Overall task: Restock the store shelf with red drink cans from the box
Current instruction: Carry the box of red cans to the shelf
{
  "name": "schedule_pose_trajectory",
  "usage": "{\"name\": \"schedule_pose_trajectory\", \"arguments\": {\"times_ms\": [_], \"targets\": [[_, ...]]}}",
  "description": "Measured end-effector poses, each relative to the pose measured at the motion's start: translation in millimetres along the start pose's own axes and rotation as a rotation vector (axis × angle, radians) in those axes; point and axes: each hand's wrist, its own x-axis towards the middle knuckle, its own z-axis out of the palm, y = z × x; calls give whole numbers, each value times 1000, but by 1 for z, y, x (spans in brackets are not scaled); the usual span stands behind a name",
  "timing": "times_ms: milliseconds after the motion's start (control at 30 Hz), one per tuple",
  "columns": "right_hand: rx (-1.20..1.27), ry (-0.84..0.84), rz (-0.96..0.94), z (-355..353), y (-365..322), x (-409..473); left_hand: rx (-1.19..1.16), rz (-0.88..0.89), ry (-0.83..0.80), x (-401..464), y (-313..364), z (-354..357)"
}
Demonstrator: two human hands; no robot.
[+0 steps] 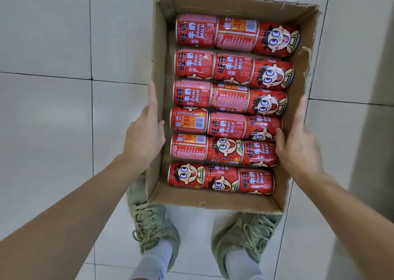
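Down at the bottom there's a pair of greenish sneakers point(155, 226) with white socks on a pale tiled floor point(53, 109). Just above them, both arms reach out to an open cardboard box point(162, 45). The left hand point(145, 134) lies flat against the outside of the box's left wall, fingers straight, thumb hooked over the rim. The right hand point(298, 143) does the same on the right wall, thumb inside touching a can. Between the hands, the red cans point(230, 100) lie on their sides in six rows of three, filling the box from near the hands out past the fingertips.
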Motion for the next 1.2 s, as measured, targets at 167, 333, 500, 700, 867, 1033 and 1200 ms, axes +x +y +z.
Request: {"name": "schedule_pose_trajectory", "arguments": {"times_ms": [167, 333, 500, 700, 867, 1033, 1200], "targets": [[71, -23, 91, 0, -3, 0, -30, -76, 14, 2, 1, -1], [93, -39, 97, -5, -3, -1, -72, -101, 44, 5, 3, -1], [192, 32, 144, 0, -9, 0, 2, -127, 74, 6, 11, 4], [138, -17, 100, -9, -15, 1, -79, -117, 72, 6, 7, 1], [100, -33, 61, -28, -18, -2, -57, -138, 113, 0, 20, -11], [107, -105, 97, -57, -32, -11, -36, -124, 81, -11, 28, -47], [146, -176, 122, -90, -49, -28, -23, -130, 14, -28, 37, -84]]}}
